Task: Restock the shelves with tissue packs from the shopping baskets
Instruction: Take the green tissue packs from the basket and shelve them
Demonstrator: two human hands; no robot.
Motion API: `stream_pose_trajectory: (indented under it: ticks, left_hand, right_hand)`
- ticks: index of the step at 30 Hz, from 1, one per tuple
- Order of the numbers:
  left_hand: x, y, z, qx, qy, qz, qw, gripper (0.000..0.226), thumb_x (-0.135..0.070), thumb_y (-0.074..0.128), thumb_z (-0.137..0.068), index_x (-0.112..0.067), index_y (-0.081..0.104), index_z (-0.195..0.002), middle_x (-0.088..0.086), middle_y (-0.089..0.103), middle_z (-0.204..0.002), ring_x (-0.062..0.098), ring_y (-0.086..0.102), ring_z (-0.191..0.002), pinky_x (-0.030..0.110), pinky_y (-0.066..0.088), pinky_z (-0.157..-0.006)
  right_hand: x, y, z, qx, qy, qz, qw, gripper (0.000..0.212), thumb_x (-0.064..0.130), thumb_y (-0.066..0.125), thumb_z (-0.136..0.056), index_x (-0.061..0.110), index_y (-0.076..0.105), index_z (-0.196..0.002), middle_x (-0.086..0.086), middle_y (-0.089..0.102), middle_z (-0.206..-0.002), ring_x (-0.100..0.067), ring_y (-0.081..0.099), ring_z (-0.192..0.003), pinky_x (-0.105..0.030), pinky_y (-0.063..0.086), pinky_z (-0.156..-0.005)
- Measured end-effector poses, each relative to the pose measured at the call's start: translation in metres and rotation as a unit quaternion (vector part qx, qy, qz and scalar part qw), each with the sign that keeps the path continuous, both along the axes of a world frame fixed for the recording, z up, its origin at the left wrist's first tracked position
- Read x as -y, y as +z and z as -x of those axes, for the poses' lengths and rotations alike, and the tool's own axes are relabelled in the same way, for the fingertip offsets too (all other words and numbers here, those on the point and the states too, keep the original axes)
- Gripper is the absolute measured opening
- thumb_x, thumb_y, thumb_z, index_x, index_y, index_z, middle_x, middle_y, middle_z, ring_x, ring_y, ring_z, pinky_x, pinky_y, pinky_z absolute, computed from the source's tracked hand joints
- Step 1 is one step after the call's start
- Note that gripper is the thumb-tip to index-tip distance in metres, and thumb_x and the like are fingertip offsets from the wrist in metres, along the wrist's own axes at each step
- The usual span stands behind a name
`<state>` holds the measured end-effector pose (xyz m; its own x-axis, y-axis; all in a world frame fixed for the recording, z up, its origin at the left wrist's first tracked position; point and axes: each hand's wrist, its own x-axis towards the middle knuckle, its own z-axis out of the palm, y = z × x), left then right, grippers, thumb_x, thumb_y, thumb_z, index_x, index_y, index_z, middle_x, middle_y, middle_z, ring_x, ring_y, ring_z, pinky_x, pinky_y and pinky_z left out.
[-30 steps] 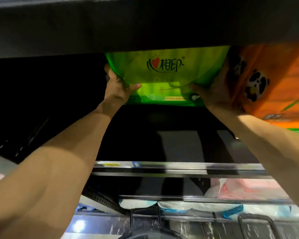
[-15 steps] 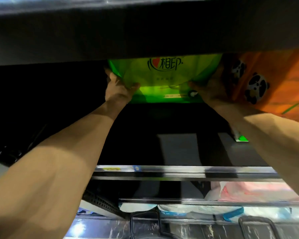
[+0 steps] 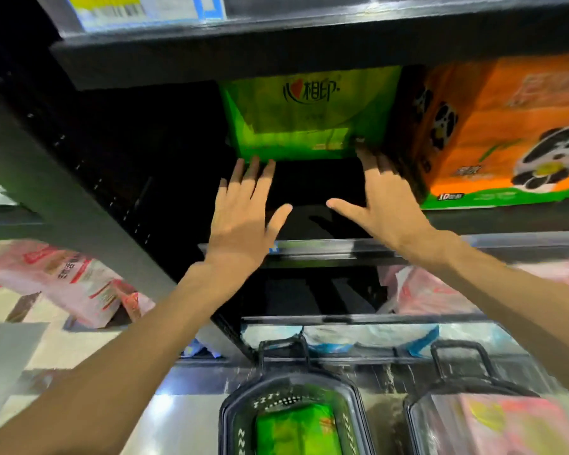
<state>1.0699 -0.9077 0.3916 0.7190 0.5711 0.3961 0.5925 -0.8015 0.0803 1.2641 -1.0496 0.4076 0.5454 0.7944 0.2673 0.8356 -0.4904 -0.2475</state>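
Observation:
A green tissue pack [image 3: 309, 116] sits deep on the dark shelf [image 3: 312, 221], close beside an orange panda tissue pack [image 3: 493, 133] on its right. My left hand [image 3: 243, 211] hovers with spread straight fingers just in front of the green pack's lower left edge. Over by the pack's lower right corner is my right hand [image 3: 385, 198], fingers straight, its fingertips near or touching that corner. Neither hand holds anything. Below, a black basket [image 3: 230, 418] holds another green pack [image 3: 296, 431]. A second basket [image 3: 414, 415] to the right holds pink packs [image 3: 506, 425].
A shelf board with a price label [image 3: 138, 8] hangs overhead. A dark upright post [image 3: 63, 198] stands on the left. Pink packs [image 3: 66, 277] lie on the lower left, and more pink packs [image 3: 434, 293] on the shelf below right. Blue-white packs [image 3: 342, 339] fill the bottom shelf.
Both hands have let go of the green pack and pulled back toward the shelf's front edge. The pack now rests on the shelf. The view has tilted down, showing the baskets.

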Motion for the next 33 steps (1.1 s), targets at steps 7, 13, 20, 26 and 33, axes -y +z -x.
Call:
stream_pose_trajectory:
  ticks: [7, 13, 20, 26, 33]
  left_hand:
    - [0.080, -0.045, 0.099, -0.038, -0.102, 0.021, 0.994, 0.067, -0.048, 0.043, -0.106, -0.014, 0.025, -0.161, 0.008, 0.021, -0.169, 0.026, 0.009, -0.158, 0.051, 0.020, -0.125]
    - [0.140, -0.111, 0.172, -0.076, -0.130, 0.101, 0.983, 0.065, -0.044, 0.050, -0.106, -0.013, 0.030, -0.159, 0.008, 0.025, -0.167, 0.026, 0.015, -0.157, 0.050, 0.021, -0.125]
    - [0.196, -0.213, 0.229, -0.205, -0.140, 0.247, 0.937, 0.077, -0.064, 0.023, -0.099, -0.017, 0.029, -0.160, 0.005, 0.030, -0.166, 0.022, 0.022, -0.155, 0.047, 0.026, -0.125]
    - [0.211, -0.298, 0.233, -0.319, -0.132, 0.346, 0.872, 0.082, -0.068, 0.029, -0.099, -0.022, 0.010, -0.163, -0.003, 0.011, -0.170, 0.017, 0.004, -0.158, 0.038, 0.006, -0.128]
    - [0.200, -0.408, 0.193, -0.399, -0.128, 0.348, 0.839, 0.085, -0.062, 0.049, -0.098, -0.021, 0.011, -0.163, 0.002, 0.015, -0.170, 0.020, 0.010, -0.157, 0.039, 0.015, -0.127]
  right_hand:
    - [0.077, -0.039, 0.092, 0.047, 0.123, 0.028, 0.991, 0.102, 0.073, 0.049, -0.085, 0.018, 0.017, -0.164, -0.011, 0.022, -0.169, -0.029, 0.021, -0.156, -0.058, 0.028, -0.122]
    - [0.153, -0.101, 0.169, 0.006, 0.139, 0.064, 0.988, 0.099, 0.073, 0.048, -0.087, 0.017, 0.019, -0.164, -0.012, 0.022, -0.169, -0.031, 0.022, -0.156, -0.057, 0.026, -0.123]
    - [0.238, -0.204, 0.246, -0.183, 0.056, 0.177, 0.965, 0.099, 0.076, 0.047, -0.089, 0.020, 0.014, -0.163, -0.008, 0.033, -0.162, -0.029, 0.036, -0.148, -0.052, 0.038, -0.117]
    - [0.275, -0.300, 0.303, -0.425, -0.082, 0.263, 0.862, 0.106, 0.073, 0.058, -0.087, 0.027, 0.000, -0.164, -0.005, 0.024, -0.167, -0.026, 0.027, -0.153, -0.046, 0.030, -0.122]
    - [0.290, -0.435, 0.335, -0.624, -0.274, 0.225, 0.696, 0.113, 0.070, 0.068, -0.084, 0.022, 0.006, -0.165, -0.008, 0.022, -0.169, -0.029, 0.030, -0.153, -0.045, 0.032, -0.122]
